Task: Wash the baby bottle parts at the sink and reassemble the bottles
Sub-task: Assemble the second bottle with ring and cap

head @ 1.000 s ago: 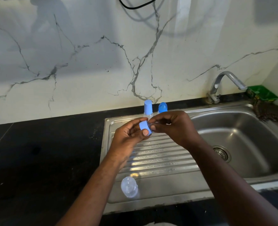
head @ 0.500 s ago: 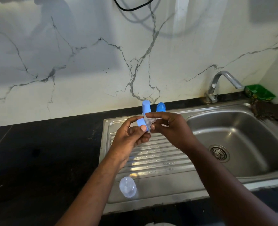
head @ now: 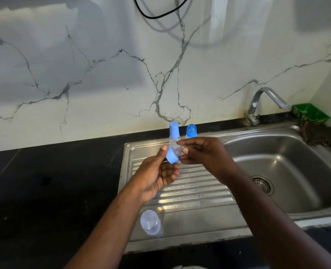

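Note:
My left hand (head: 158, 171) pinches a blue screw ring (head: 171, 157) between thumb and fingers above the drainboard. My right hand (head: 205, 154) pinches a clear teat (head: 177, 150) right against the ring; I cannot tell whether the teat sits inside it. Behind my hands, at the back of the drainboard, two bottles stand upright. One has a blue cylindrical cap (head: 174, 130) and the other a blue domed cap (head: 191, 130). A clear dome cover (head: 150, 222) lies on the drainboard's front part, near my left forearm.
The steel sink (head: 288, 171) with its drain strainer (head: 262, 184) lies to the right, under a tap (head: 257, 105). A green tray (head: 310, 112) and a dark scrubber (head: 319, 133) sit at the far right corner. Black counter (head: 54, 181) stretches left.
My hands have eased slightly apart and turned the ring. The clear teat, hidden a second ago, now shows between my fingers. The view has shifted a little.

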Action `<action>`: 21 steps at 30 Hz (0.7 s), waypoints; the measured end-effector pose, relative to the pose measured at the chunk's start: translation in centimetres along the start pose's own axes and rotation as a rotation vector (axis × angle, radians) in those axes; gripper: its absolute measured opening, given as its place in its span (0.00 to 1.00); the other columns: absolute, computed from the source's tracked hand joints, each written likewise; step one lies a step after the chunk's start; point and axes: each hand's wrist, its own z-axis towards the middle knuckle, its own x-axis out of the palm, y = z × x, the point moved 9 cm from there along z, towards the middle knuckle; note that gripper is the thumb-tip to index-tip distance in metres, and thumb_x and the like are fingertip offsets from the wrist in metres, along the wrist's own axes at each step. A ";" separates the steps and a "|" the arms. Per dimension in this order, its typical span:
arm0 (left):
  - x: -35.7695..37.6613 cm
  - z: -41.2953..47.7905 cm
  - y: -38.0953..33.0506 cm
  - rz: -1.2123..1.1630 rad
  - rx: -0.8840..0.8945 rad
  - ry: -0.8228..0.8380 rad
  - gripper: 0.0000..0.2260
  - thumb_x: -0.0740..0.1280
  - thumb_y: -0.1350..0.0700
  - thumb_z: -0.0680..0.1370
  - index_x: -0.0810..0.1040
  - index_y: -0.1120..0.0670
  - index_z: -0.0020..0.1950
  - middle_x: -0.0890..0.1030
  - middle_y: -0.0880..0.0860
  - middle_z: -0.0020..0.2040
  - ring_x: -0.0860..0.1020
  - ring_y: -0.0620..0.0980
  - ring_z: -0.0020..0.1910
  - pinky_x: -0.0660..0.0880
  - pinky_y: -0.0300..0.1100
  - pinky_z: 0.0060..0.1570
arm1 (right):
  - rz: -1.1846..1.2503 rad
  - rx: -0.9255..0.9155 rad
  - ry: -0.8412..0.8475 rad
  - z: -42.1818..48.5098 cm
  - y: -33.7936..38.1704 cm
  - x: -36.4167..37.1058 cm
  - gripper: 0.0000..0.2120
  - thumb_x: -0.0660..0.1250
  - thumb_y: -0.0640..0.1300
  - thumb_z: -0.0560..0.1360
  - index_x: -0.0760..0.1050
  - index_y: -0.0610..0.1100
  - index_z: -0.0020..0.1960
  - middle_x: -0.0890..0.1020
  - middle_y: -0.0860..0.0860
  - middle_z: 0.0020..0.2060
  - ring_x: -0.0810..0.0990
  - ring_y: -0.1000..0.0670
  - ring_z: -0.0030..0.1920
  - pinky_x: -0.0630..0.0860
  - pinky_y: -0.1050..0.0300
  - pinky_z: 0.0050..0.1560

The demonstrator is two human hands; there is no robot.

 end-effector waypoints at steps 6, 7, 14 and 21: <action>0.3 -0.4 0.7 0.131 -0.099 -0.012 0.30 0.57 0.34 0.79 0.81 0.59 0.59 0.84 0.57 0.41 0.81 0.49 0.32 0.76 0.36 0.28 | -0.334 -0.146 0.019 -0.1 1.1 0.5 0.18 0.73 0.31 0.73 0.81 0.47 0.59 0.86 0.50 0.50 0.86 0.49 0.40 0.83 0.56 0.44; 0.4 -0.4 0.8 0.155 -0.091 -0.009 0.31 0.56 0.33 0.79 0.81 0.57 0.61 0.85 0.57 0.46 0.83 0.51 0.36 0.77 0.38 0.30 | -0.345 -0.158 -0.002 -0.1 1.1 0.3 0.15 0.73 0.32 0.73 0.83 0.46 0.56 0.86 0.51 0.46 0.86 0.50 0.39 0.83 0.57 0.44; 0.2 0.0 -0.3 0.029 0.118 -0.102 0.14 0.65 0.50 0.81 0.79 0.54 0.65 0.84 0.56 0.58 0.82 0.58 0.59 0.82 0.53 0.54 | -0.576 -0.192 -0.096 0.1 1.1 -1.3 0.05 0.75 0.43 0.74 0.84 0.45 0.49 0.86 0.52 0.39 0.83 0.55 0.35 0.80 0.61 0.36; 1.8 0.3 0.3 0.110 0.189 -0.111 0.14 0.72 0.58 0.75 0.81 0.59 0.60 0.86 0.60 0.52 0.85 0.56 0.50 0.83 0.45 0.50 | -0.379 -0.010 -0.025 1.0 -1.2 -2.2 0.04 0.71 0.39 0.76 0.83 0.38 0.48 0.84 0.45 0.36 0.85 0.48 0.35 0.84 0.50 0.40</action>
